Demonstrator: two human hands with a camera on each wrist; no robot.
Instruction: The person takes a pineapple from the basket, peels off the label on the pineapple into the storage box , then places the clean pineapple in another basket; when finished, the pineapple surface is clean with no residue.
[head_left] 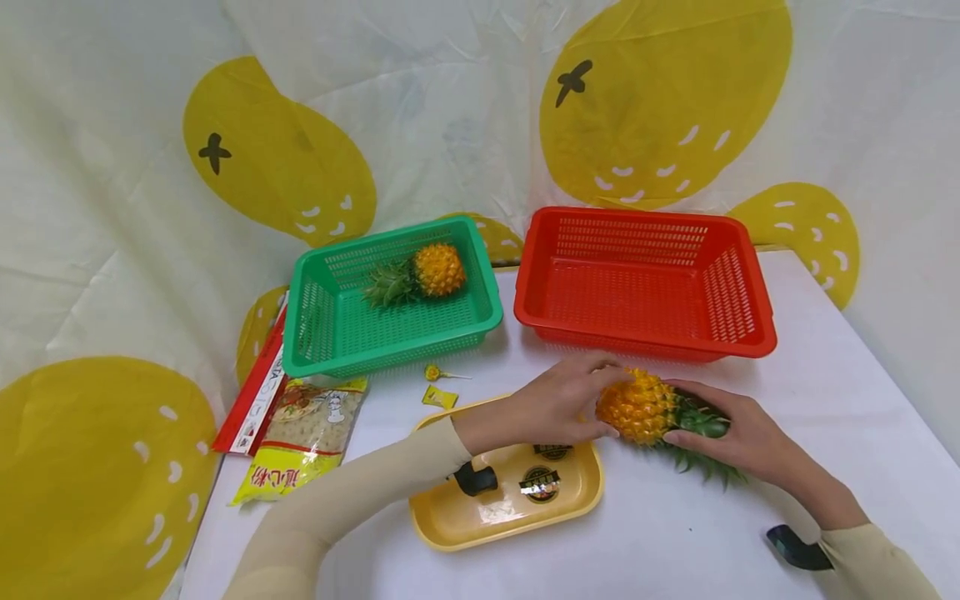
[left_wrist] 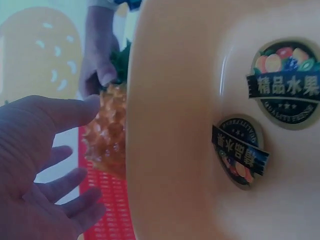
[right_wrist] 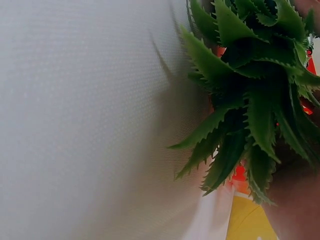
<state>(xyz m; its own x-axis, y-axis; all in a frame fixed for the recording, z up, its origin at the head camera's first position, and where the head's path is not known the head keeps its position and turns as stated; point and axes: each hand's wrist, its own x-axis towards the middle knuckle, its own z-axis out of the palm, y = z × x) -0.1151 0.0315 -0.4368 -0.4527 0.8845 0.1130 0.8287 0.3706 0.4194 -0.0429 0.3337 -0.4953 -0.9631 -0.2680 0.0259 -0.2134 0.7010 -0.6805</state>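
Observation:
A yellow-orange pineapple point(head_left: 636, 406) with a green leafy crown point(right_wrist: 255, 105) lies sideways low over the white table, just right of a yellow tray point(head_left: 487, 533). My right hand point(head_left: 738, 429) grips it where fruit and crown meet, thumb on the near side and fingers on the far side. From the left, my left hand point(head_left: 555, 402) reaches over the tray to the fruit's end, fingers loosely spread. In the left wrist view, its thumb tip overlaps the pineapple point(left_wrist: 111, 132), and the other fingers stand apart from it. Leaves hide most of the right hand in the right wrist view.
Behind stand a green basket point(head_left: 390, 354) holding another pineapple point(head_left: 439, 270), and a red basket point(head_left: 645, 333). Fruit-picture labels point(head_left: 540, 484) lie in the tray. A lollipop point(head_left: 432, 372) and a yellow wrapped candy point(head_left: 439, 397) sit beyond it. Food packets point(head_left: 303, 437) lie left.

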